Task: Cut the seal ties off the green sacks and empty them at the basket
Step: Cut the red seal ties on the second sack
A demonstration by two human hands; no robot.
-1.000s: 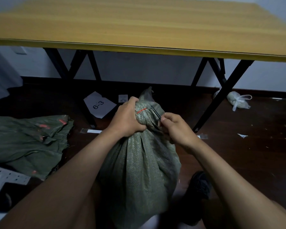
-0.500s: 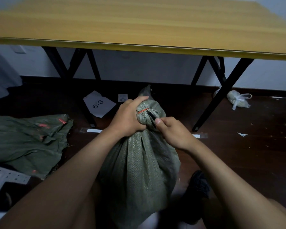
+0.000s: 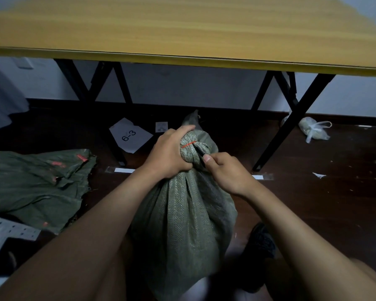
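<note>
A full green woven sack (image 3: 182, 224) stands upright on the dark floor between my arms. Its neck is bunched and bound by a thin red seal tie (image 3: 188, 144). My left hand (image 3: 169, 153) grips the neck from the left, fingers curled over the top. My right hand (image 3: 228, 172) holds a small dark cutting tool (image 3: 200, 154) whose tip lies against the neck just under the tie. The handle is hidden in my fist.
A yellow folding table (image 3: 182, 59) with black legs (image 3: 291, 124) spans the view above. An empty green sack (image 3: 37, 183) lies flat at left. A paper marked 6-3 (image 3: 129, 135) and a tied plastic bag (image 3: 313, 129) lie on the floor. A white perforated basket edge (image 3: 0, 233) shows at bottom left.
My right hand has shifted slightly left and down, bringing the tool's tip closer under the red tie. My left hand's grip on the neck is unchanged.
</note>
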